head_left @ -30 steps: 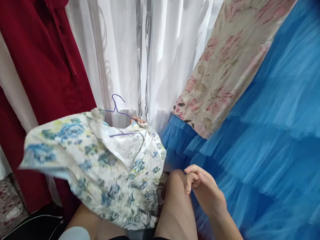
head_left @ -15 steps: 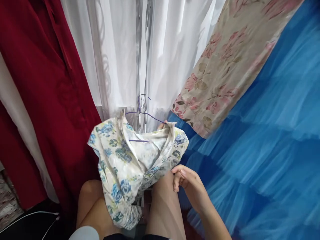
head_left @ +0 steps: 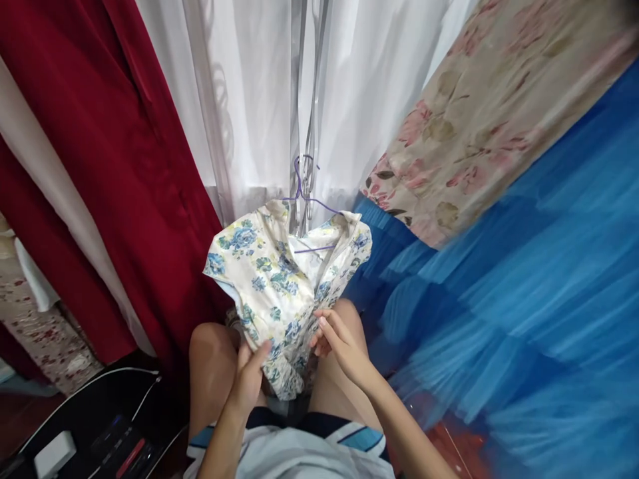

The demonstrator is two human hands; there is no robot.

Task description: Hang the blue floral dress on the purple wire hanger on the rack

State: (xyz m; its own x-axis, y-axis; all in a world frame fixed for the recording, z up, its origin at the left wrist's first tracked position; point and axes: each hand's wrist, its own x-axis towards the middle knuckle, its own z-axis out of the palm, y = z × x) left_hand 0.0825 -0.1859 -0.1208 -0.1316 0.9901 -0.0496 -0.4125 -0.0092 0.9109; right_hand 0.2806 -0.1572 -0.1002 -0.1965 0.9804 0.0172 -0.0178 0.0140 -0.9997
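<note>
A small white garment with blue flowers (head_left: 279,279) hangs on a thin purple wire hanger (head_left: 305,194), whose hook sits by a shiny metal rail (head_left: 305,100). My left hand (head_left: 249,376) grips the garment's lower hem at the left, fingers closed on the cloth. My right hand (head_left: 337,342) holds the hem at the right, fingers pinching the fabric. Both hands are above my bare knees.
A dark red garment (head_left: 100,146) hangs at the left, white sheer curtain (head_left: 249,100) behind. A beige floral cloth (head_left: 474,120) and a blue tulle skirt (head_left: 524,299) fill the right. A black case with cables and a white box (head_left: 90,432) lies at lower left.
The floral garment swung from the left to hang upright at the rail. My left hand let go of the hanger's shoulder and came down to the hem; my right hand rose onto the cloth.
</note>
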